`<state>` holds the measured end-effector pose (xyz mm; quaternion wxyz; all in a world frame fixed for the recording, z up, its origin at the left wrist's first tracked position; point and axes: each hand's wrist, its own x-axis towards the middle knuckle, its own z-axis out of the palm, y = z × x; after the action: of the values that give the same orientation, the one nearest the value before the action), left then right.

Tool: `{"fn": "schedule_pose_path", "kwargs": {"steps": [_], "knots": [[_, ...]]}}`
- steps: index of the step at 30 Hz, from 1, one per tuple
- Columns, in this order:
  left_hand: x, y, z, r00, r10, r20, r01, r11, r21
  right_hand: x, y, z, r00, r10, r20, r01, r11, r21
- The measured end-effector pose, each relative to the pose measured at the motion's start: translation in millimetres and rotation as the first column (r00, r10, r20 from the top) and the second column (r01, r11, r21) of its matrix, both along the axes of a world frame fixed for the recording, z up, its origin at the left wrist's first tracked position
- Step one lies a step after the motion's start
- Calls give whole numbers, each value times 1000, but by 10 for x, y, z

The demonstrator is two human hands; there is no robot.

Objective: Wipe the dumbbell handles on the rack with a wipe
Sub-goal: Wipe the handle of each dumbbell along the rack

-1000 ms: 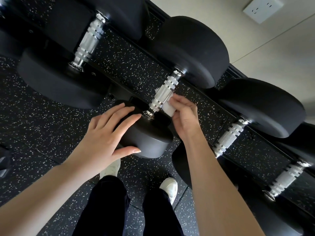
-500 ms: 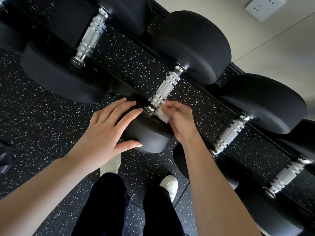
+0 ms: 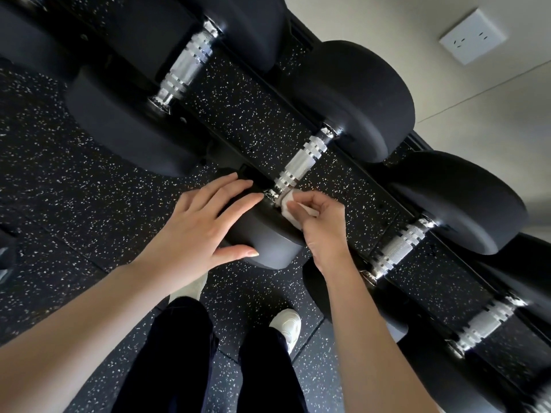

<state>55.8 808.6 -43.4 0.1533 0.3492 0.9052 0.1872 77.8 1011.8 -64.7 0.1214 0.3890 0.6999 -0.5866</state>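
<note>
A speckled black rubber floor fills most of the view, and across it a black dumbbell rack is seen running diagonally from upper left to lower right, set against a pale wall that carries a white socket plate. Four black dumbbells with ridged chrome handles are laid side by side on the rack. The near head of the second dumbbell is covered by the left hand, whose fingers are spread flat and straight over its top, the thumb laid along the head's near edge. Dark trousers and two white shoes are seen below, on the floor. The second dumbbell's handle is met at its near end by the right hand, whose fingers are curled round a small white wipe. The wipe is pressed against the collar where handle and head join.
</note>
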Motion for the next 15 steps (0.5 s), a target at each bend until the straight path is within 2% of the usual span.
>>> {"fn": "schedule_pose_path", "kwargs": {"steps": [3, 5, 8, 12, 15], "knots": [[-2, -8, -27, 999, 12, 33, -12, 1000, 13, -15, -76, 101, 994, 110, -16, -105, 973, 208], [-8, -8, -41, 998, 35, 60, -37, 998, 43, -62, -150, 188, 979, 182, -90, -151, 948, 280], [-8, -18, -72, 984, 109, 142, -125, 987, 105, -181, -252, 236, 896, 415, -155, -285, 807, 517], [5, -33, -102, 958, 176, 227, -209, 969, 135, -318, -302, 226, 844, 536, -10, -414, 664, 622], [-5, -38, -116, 952, 179, 249, -215, 968, 128, -319, -292, 271, 839, 534, 108, -479, 628, 613]]}}
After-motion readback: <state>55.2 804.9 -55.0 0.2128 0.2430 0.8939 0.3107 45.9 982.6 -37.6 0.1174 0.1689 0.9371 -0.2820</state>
